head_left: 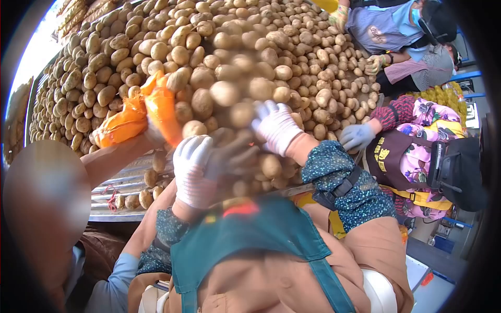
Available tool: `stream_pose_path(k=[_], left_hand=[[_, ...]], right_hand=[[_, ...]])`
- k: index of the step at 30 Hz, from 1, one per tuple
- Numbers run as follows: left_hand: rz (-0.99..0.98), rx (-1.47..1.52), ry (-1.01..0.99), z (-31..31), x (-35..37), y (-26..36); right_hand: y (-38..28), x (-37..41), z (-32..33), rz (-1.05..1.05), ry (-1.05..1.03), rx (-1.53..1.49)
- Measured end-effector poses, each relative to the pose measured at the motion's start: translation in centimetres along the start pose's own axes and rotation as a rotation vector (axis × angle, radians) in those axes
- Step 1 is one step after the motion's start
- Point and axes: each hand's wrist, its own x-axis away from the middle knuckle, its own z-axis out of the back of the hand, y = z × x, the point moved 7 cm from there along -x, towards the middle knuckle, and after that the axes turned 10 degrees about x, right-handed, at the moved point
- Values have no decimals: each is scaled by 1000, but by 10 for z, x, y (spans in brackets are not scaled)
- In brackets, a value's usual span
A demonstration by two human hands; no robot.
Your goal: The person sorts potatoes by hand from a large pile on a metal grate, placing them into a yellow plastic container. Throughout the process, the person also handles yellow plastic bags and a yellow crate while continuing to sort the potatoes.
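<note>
1. Two hands in white gloves are reaching into a big heap of potatoes (219, 47), which is covering the surface ahead and spilling down to its near edge.
2. The left hand (193, 169) is lying back up on the potatoes at the near edge of the heap. Its fingers are curling down into a blurred patch, and I cannot tell whether it is gripping one.
3. The right hand (275, 125) is resting a little further into the heap, fingers spread over the potatoes and gripping nothing.
4. Just left of the left hand, a co-worker's orange gloves (133, 115) are pressing against the heap.
5. To the right, another person's blue glove (356, 136) is touching the edge of the heap, near the right forearm.
6. A teal apron (261, 235) is hanging below both hands, and a ribbed metal table (122, 185) is showing at lower left with a few loose potatoes on it.
</note>
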Motion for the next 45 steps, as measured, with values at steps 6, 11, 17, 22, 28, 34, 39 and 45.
stream_pose_path(k=[6,11,17,22,28,34,39,45], left_hand=[[1,48,-83,-38,-37,25],[3,120,-97,-105,-46,3],[-106,11,-303,-181,-85,22],[-91,123,-391,-235,-93,42],[677,1154,-539,-275,-36,28],[1081,1657,-620,-253,5,8],[1327,2006,-268,-195,-3,-4],[1219,1976,-75,-119,11,-32]], right_hand=[[102,67,-28,-540,629,-730],[85,110,-72,-513,549,-2707],[74,145,-87,-469,697,-3126],[70,162,-94,-463,714,-3275],[62,183,-69,-744,954,-2567],[41,144,-47,-841,810,-1654],[24,119,3,-466,511,-1475],[162,93,-26,-662,491,-288]])
